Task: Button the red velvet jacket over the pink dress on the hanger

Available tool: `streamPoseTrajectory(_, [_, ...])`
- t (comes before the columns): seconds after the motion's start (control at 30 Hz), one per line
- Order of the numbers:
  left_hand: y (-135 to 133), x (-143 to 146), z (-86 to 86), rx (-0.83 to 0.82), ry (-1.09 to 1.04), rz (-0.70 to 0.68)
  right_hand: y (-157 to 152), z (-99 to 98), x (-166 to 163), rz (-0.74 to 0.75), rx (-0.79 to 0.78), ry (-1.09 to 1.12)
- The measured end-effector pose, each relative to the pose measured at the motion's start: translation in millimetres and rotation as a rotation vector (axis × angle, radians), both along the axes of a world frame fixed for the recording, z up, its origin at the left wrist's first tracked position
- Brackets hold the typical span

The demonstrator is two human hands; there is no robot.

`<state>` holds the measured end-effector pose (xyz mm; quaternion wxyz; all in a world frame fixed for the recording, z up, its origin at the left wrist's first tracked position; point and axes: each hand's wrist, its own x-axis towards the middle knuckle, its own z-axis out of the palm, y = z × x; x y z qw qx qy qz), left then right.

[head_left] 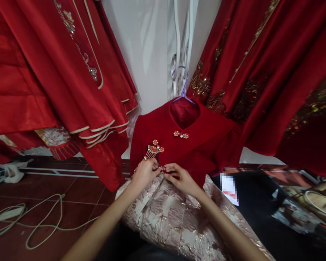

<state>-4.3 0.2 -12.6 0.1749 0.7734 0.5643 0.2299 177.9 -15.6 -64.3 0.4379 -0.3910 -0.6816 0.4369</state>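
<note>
A dark red velvet garment (157, 127) hangs in front of me on a purple hanger (184, 92). Its neck carries a beaded flower clasp (181, 135), and a fan-shaped brooch with dangling beads (153, 150) sits on its left chest. Lower down, my left hand (146, 172) pinches one side of another beaded clasp (162, 168), its fingers curled. My right hand (181, 178) holds the other side between thumb and forefinger. Fingertips partly hide this clasp. Below both hands spreads a pale, shiny brocade skirt (176, 217).
Red embroidered garments (78, 83) hang at left, and more with gold sequins (250, 83) at right. A pale cable (58, 210) loops over the tiled floor. A black surface (250, 217) at right bears a plastic packet (296, 215). A white rack (70, 172) stands low behind.
</note>
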Motion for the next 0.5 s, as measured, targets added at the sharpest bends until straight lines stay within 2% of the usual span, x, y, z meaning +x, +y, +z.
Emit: streamPoseTrajectory(0.5, [4,0,-10.5,-0.014,-0.022,0.067,-1,-0.9,-2,0.012,-0.005,0.017])
